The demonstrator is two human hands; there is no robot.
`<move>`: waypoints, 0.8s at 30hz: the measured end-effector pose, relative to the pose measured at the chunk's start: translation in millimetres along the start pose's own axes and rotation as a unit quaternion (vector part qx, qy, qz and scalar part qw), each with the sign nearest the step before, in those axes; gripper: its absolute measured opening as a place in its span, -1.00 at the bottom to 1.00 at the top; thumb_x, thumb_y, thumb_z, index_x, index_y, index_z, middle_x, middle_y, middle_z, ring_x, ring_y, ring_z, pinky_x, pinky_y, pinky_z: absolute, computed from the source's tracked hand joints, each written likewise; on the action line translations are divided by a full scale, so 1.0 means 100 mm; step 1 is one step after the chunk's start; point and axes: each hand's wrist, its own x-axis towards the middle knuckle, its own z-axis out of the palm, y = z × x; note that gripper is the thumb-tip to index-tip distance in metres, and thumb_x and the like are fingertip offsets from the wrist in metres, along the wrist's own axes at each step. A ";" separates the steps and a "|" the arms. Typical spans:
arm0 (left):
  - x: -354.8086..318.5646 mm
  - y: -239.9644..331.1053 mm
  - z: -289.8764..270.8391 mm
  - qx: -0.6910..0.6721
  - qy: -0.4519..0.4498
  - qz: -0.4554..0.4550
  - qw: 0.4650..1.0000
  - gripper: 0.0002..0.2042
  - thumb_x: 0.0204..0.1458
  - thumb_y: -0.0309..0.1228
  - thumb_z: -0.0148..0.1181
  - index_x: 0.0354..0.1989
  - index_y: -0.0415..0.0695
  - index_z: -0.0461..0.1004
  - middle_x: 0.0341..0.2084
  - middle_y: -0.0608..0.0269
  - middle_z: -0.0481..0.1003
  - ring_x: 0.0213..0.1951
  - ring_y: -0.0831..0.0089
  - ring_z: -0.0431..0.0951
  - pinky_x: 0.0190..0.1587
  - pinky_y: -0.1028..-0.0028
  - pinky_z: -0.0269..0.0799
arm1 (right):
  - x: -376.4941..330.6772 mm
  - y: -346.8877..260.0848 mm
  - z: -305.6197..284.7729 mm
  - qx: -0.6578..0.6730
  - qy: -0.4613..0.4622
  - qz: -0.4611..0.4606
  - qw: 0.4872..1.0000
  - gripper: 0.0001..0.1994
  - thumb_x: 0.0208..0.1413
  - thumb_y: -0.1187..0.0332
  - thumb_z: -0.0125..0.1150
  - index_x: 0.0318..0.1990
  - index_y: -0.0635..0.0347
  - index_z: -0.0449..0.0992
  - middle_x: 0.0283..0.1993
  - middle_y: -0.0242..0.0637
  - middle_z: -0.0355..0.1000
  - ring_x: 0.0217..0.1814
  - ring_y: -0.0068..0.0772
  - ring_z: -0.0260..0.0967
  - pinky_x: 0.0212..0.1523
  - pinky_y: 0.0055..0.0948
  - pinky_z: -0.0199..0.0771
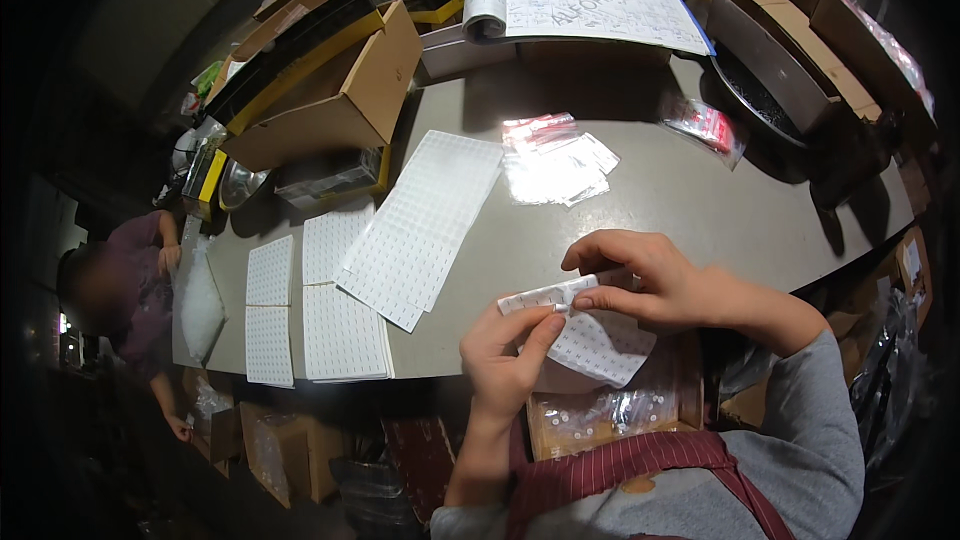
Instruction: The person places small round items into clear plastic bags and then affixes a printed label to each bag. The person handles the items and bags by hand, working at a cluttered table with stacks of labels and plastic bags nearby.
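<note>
At lower centre of the frame, a narrow white label strip (548,295) is pinched between the fingertips of the left hand (508,352) and the right hand (650,275).

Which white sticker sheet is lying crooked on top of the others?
The big long sheet in the middle of the table. It lies slanted, overlapping the straight sheets beside it.

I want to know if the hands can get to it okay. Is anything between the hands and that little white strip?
Nothing visible is. The left hand and the right hand both pinch the white strip directly, above a white label sheet at the table edge.
</note>
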 end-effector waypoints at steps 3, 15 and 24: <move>0.05 0.02 -0.02 -0.025 -0.010 0.038 0.999 -0.89 0.09 -0.61 0.36 -0.23 -0.37 0.66 -0.30 0.16 0.61 -0.25 0.43 0.60 -0.19 0.49 0.47 | 0.00 0.08 0.04 -0.036 0.033 -0.034 0.998 -0.65 0.17 0.40 0.26 0.10 0.26 0.46 -0.09 -0.02 0.51 -0.09 -0.04 0.54 -0.07 -0.24 0.54; 0.09 0.02 0.09 0.045 -0.011 0.038 0.998 -0.93 0.07 -0.58 0.37 -0.30 -0.33 0.66 -0.40 0.12 0.64 -0.37 0.42 0.61 -0.29 0.48 0.47 | 0.08 -0.04 -0.13 -0.059 -0.035 0.000 0.998 -0.63 0.06 0.42 0.30 0.04 0.27 0.45 -0.07 0.01 0.47 -0.02 0.10 0.47 -0.02 -0.13 0.49; 0.09 -0.01 0.03 0.099 -0.045 0.039 0.993 -0.89 0.02 -0.62 0.33 -0.26 -0.33 0.64 -0.35 0.09 0.64 -0.34 0.35 0.64 -0.27 0.46 0.50 | 0.25 -0.09 0.08 -0.255 -0.013 -0.145 0.956 -0.67 -0.20 0.47 0.33 -0.19 0.26 0.46 -0.25 -0.08 0.37 -0.14 0.03 0.39 -0.13 -0.11 0.45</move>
